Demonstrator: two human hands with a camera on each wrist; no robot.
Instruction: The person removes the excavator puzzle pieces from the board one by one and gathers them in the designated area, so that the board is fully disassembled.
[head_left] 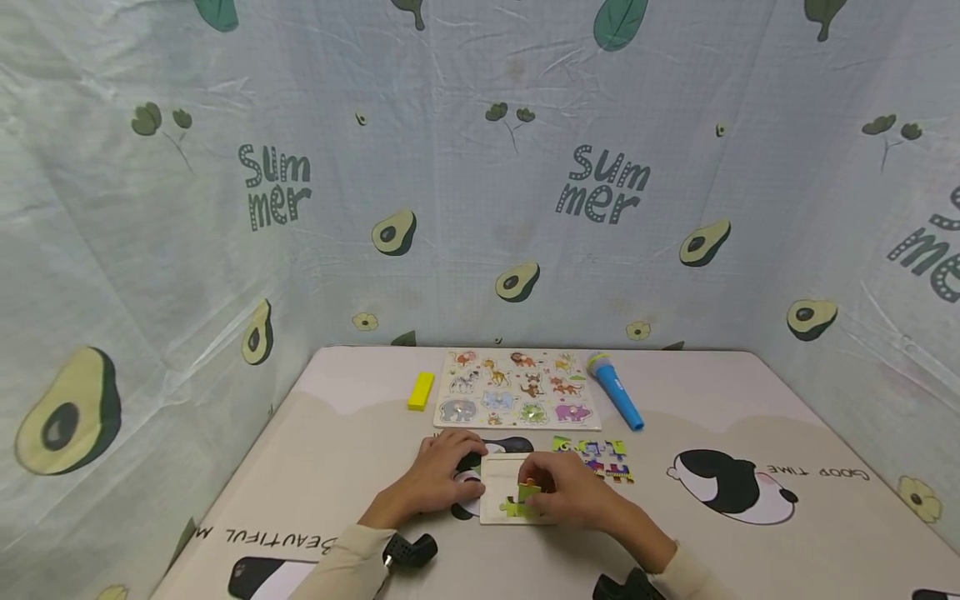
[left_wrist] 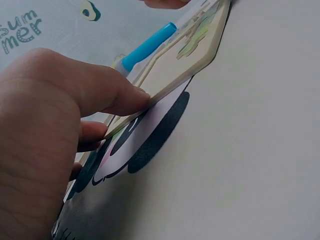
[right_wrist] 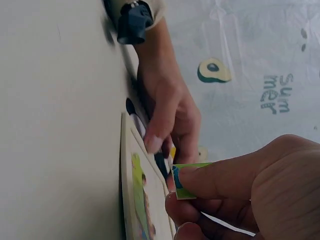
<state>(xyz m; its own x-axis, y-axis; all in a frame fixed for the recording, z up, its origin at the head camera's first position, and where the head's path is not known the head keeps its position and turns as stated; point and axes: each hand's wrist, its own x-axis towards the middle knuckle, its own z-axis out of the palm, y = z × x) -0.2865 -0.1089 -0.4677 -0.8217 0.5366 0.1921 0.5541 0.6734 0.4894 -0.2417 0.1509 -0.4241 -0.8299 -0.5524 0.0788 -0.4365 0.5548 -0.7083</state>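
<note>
A small wooden puzzle tray [head_left: 498, 471] lies on the table between both hands, with green jigsaw pieces [head_left: 512, 507] in its lower part. My left hand [head_left: 442, 472] rests at the tray's left edge; in the left wrist view its thumb [left_wrist: 132, 100] touches the rim, with a fingertip farther along the same side. My right hand [head_left: 573, 492] is over the tray's right side. Between thumb and finger it pinches a green jigsaw piece [right_wrist: 192, 181] with a blue patch, held tilted up above the tray.
Loose jigsaw pieces [head_left: 615, 458] lie just beyond the right hand. Behind stand out an animal puzzle board [head_left: 510, 407], a yellow block [head_left: 421, 391] to its left and a blue toy microphone [head_left: 618, 396] to its right. Printed curtains [head_left: 465, 183] surround the table.
</note>
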